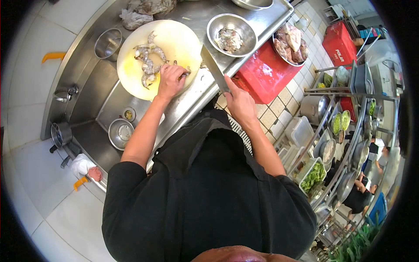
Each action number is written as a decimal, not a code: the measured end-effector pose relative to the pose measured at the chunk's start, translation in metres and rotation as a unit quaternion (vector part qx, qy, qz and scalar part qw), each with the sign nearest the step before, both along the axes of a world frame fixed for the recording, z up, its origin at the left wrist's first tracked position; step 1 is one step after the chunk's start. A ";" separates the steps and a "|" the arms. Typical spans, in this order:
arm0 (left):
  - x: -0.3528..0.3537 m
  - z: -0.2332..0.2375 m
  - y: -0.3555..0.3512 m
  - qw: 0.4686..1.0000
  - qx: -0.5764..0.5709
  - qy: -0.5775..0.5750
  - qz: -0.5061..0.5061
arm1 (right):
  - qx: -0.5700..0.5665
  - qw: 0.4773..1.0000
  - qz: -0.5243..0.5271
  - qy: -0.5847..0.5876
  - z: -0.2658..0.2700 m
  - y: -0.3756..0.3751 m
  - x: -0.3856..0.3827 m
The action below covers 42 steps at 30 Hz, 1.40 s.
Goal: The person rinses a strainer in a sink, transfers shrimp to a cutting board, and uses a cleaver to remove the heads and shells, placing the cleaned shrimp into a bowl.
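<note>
My left hand [171, 80] rests on a round white cutting board [174, 41], its fingers pinching a raw shrimp [185, 72] at the board's near edge. Several more raw shrimps [148, 61] lie in a pile on the board's middle. My right hand [238, 101] grips the handle of a large knife [212, 66]; its blade points away over the steel counter, beside the board. Just beyond the blade stands a steel bowl [231, 34] holding shrimp pieces.
A steel counter [192, 13] with a sink [94, 94] holds small steel bowls [108, 43] and plastic bags [135, 18]. A bowl of raw meat [289, 43] sits on a red cooler [262, 72]. Shelves with pots and greens [314, 174] and other people stand at right.
</note>
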<state>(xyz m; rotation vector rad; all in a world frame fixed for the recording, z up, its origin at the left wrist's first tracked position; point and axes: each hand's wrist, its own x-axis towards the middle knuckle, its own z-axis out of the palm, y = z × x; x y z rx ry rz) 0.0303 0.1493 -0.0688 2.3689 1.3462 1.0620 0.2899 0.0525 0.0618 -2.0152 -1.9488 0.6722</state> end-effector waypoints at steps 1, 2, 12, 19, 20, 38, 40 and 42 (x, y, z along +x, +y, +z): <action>0.000 0.001 -0.001 1.000 0.001 -0.006 -0.001 | 0.007 1.000 -0.004 0.012 0.001 -0.001 0.001; -0.001 0.001 -0.001 1.000 0.001 -0.012 -0.003 | 0.014 1.000 -0.010 0.023 0.001 -0.003 0.002; -0.004 0.002 0.001 0.999 -0.044 -0.002 0.002 | -0.051 0.996 0.023 0.066 -0.023 -0.016 -0.001; -0.001 0.004 0.003 0.997 -0.069 0.036 0.004 | -0.005 0.996 0.082 0.043 -0.015 -0.014 -0.013; -0.001 0.003 0.003 0.997 -0.063 0.034 0.005 | -0.012 0.995 0.090 0.032 -0.012 -0.013 -0.015; 0.004 -0.003 0.005 0.997 -0.060 0.040 0.043 | -0.042 0.985 0.141 -0.091 -0.015 -0.011 -0.037; 0.004 -0.003 0.004 0.996 -0.058 0.034 0.051 | -0.044 0.984 0.145 -0.092 -0.016 -0.010 -0.038; 0.009 -0.002 0.002 0.997 -0.044 0.026 0.058 | -0.001 0.986 0.147 -0.075 -0.029 -0.003 -0.041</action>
